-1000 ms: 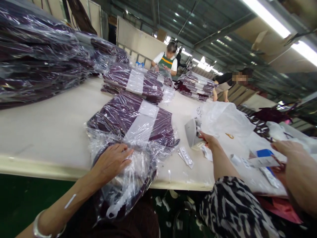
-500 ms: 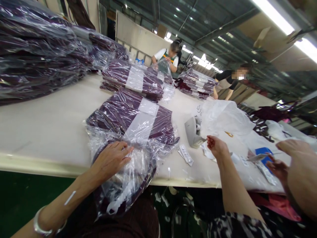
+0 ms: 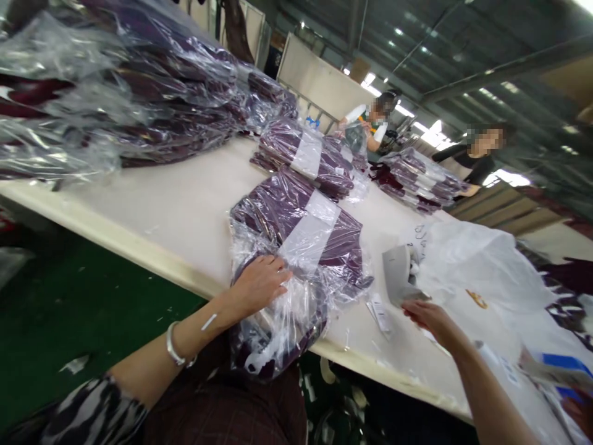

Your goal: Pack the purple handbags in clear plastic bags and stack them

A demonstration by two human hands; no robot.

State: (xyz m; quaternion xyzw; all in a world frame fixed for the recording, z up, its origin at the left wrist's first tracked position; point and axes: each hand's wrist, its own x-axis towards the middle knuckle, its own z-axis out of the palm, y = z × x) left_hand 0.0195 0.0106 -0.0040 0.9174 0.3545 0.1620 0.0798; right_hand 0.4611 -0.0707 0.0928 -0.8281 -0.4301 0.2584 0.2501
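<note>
My left hand (image 3: 262, 283) lies flat on the lower part of a clear plastic bag (image 3: 296, 303), its fingers stretched out. Inside the bag is a folded dark purple garment (image 3: 278, 204) with a wide white paper band (image 3: 311, 233) across it. The bag's lower end hangs over the table edge towards my lap. My right hand (image 3: 428, 316) is at the near tip of a grey tape dispenser (image 3: 396, 272), fingers pinched together. What they pinch is too small to make out. Small white printed labels (image 3: 380, 314) lie between the dispenser and the bag.
Bagged purple garments (image 3: 176, 93) are heaped at left; more stacks (image 3: 296, 148) lie behind. White plastic sheeting (image 3: 482, 266) and yellow-handled scissors (image 3: 476, 299) are at right. Two people (image 3: 377, 114) work across the table (image 3: 152, 216). A blue item (image 3: 567, 363) lies at far right.
The view has turned left, so everything sits further right. My left hand stays on the bag and my right hand at the dispenser. Another person's hand at right has largely left the view.
</note>
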